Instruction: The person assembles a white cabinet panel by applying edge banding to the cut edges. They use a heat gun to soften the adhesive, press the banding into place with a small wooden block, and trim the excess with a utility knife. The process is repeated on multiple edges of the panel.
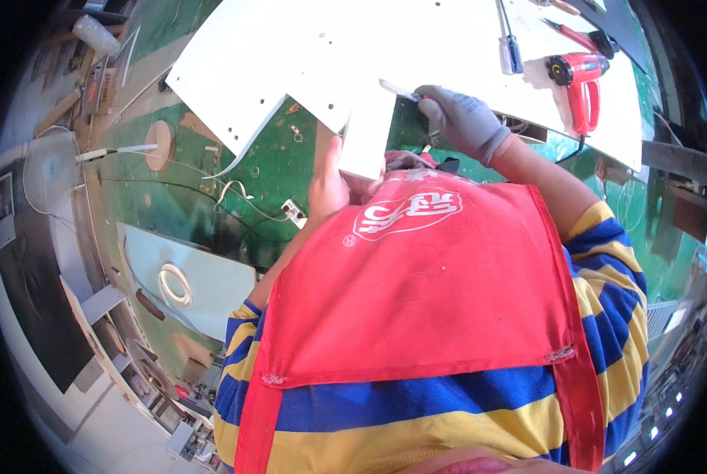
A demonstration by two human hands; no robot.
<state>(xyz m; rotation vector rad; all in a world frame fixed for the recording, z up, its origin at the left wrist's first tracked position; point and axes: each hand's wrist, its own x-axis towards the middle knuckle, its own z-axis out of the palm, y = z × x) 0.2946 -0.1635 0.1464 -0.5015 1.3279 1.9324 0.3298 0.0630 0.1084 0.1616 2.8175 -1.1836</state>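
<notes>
My left hand (329,188) is bare and wraps round the near end of a narrow white board (371,130), its thumb along the left edge and its fingers partly hidden below. My right hand (462,122), in a grey glove, is closed on a slim tool with a pale, blade-like end (398,88). That end points left and lies by the board's right edge; the glove covers the handle, so the exact kind is unclear. Large white panels (250,59) with small dark holes spread beyond both hands.
A red heat gun (581,83), pliers with red handles (576,36) and a blue-handled screwdriver (511,54) lie on the white panel at right. Over the green surface (203,201) at left are a round wooden disc (160,145), a white ring-shaped roll (166,276) and a fan (50,170).
</notes>
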